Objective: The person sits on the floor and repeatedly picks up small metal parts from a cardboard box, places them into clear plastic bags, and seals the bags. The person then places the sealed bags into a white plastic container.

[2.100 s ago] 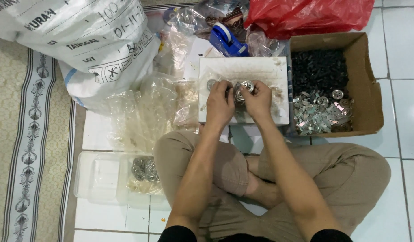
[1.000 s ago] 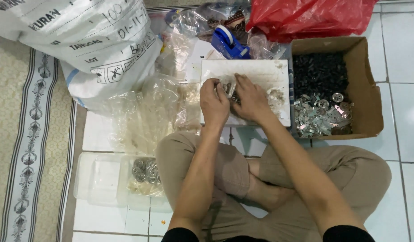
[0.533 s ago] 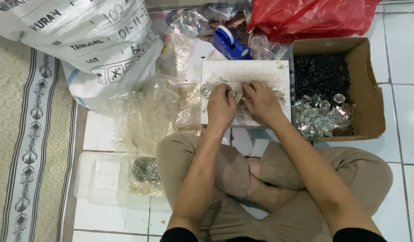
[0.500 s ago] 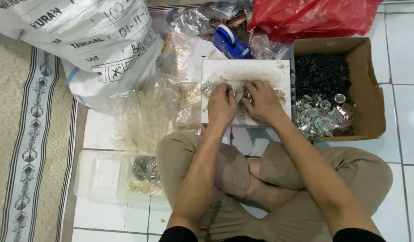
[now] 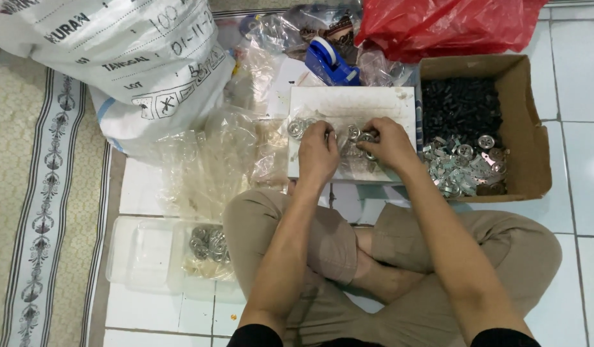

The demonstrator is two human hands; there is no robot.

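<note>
Both hands have shifted slightly on the white board (image 5: 348, 103) since half a second ago. Left hand (image 5: 317, 153): fingers curled down onto the board's near-left part; whether they pinch anything cannot be told. Right hand (image 5: 388, 142): fingertips closed around small round silver metal fittings (image 5: 360, 136), clustered between both hands. Cardboard box (image 5: 525, 128) right of board.

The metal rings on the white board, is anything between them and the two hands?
Nothing visible. The left hand and right hand both rest on the white board, fingers already among the metal rings there.
</note>
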